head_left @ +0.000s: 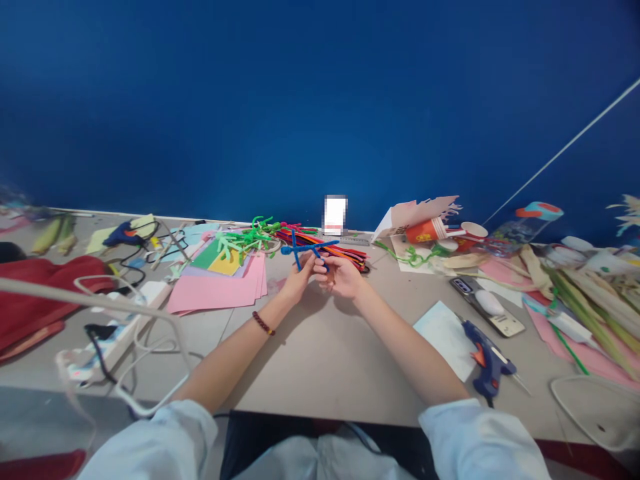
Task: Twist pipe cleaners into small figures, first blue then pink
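My left hand [299,280] and my right hand [341,277] meet above the table, both gripping a blue pipe cleaner figure [306,249] shaped like a cross. One blue strand runs sideways, and its left end is curled into a small loop. The fingers of both hands pinch the strands near their crossing, hiding part of them. Just beyond my fingers lies a bundle of red, orange and black pipe cleaners [325,248]. A dark red beaded bracelet [263,323] circles my left wrist.
Left of my hands lie stacked pink and coloured paper sheets [215,287] and bright green pipe cleaners [245,240]. To the right are a blue glue gun [487,357], a phone [487,307], a red paper cup [425,231] and dried corn husks [590,313]. A white power strip [135,327] with cables sits at left, against a blue wall [320,100].
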`<state>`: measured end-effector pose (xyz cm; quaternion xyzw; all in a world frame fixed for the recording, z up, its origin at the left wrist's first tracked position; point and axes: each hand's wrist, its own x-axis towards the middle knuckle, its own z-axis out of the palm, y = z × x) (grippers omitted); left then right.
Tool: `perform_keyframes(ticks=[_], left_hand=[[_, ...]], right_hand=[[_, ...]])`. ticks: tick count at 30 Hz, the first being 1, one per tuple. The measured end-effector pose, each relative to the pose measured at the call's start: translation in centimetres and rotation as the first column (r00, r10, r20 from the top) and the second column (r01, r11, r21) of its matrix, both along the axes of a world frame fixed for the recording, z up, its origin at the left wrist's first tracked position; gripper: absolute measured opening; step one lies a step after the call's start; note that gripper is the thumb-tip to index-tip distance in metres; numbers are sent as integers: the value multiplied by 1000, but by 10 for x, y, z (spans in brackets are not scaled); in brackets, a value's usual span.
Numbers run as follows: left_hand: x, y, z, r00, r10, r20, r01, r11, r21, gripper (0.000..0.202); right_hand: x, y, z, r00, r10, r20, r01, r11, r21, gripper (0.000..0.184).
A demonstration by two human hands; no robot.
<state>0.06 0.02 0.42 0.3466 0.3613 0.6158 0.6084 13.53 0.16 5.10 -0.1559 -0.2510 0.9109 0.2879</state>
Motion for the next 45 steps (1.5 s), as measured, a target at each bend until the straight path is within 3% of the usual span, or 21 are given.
perform_keyframes(ticks=[2,7,10,13,15,16,19,21,22,24,26,27,28,30,32,33,35,37,40,42,45], left_hand=[[-2,1,0,999,27,-26,-26,999,34,29],[-5,1,8,992,-76,99,74,997,22,29],[-6,0,13,989,-93,110,95,995,-5,29],[-7,1,15,996,-59,62,60,998,-14,24],[-7,1,13,999,-10,43,11,1000,-12,23],[-6,1,11,999,17,38,-16,1000,-10,23],[-4,2,7,996,83,7,-83,997,-4,23],[-3,1,5,992,121,-28,-121,993,-9,24],[-3,1,4,990,137,-44,-137,990,-13,24],[-2,0,4,986,153,-62,-155,988,-20,24],[-2,0,4,987,146,-71,-147,989,-17,24],[-2,0,5,988,134,-73,-135,991,-10,24],[-2,0,5,990,117,-73,-117,993,-1,25],[-3,0,7,997,50,-62,-49,999,16,26],[-4,0,10,997,-58,-47,59,998,30,27],[-4,-1,11,993,-107,-42,109,993,36,28],[-4,-1,12,986,-166,-34,167,985,45,30],[-4,-1,12,984,-178,-21,179,983,34,31],[-5,0,11,984,-177,16,177,984,-8,29],[-6,2,10,986,-159,44,160,987,-31,26],[-7,3,8,991,-131,42,132,991,-33,24]], right_hand=[[-2,-2,1,1000,27,-5,-27,1000,-7,11],[-4,-4,-1,997,19,75,-24,998,65,11],[-4,-3,-4,973,-57,222,11,979,204,13],[-5,-1,-9,877,-208,433,5,906,424,19],[-5,-1,-11,755,-361,548,-37,810,585,23],[-6,-1,-12,678,-460,574,-68,737,672,24],[-7,-4,-13,386,-787,482,-271,402,874,22],[-9,-8,-14,213,-916,341,-459,214,862,21],[-10,-10,-14,158,-943,292,-532,168,830,22],[-11,-11,-15,113,-962,247,-589,135,796,25],[-12,-11,-16,140,-957,256,-536,144,832,24],[-12,-9,-15,180,-941,288,-467,176,867,23],[-11,-7,-15,238,-908,344,-372,241,896,23],[-10,-3,-13,413,-767,492,-159,471,868,26],[-9,0,-10,611,-560,559,7,710,705,29],[-8,2,-9,692,-475,544,61,789,611,29],[-6,3,-9,803,-362,473,109,870,480,30],[-4,4,-10,858,-286,427,88,900,426,33],[-2,4,-12,861,-235,452,14,898,441,34],[0,3,-13,833,-276,480,-9,860,510,34],[1,2,-11,758,-406,511,-36,755,654,33]])
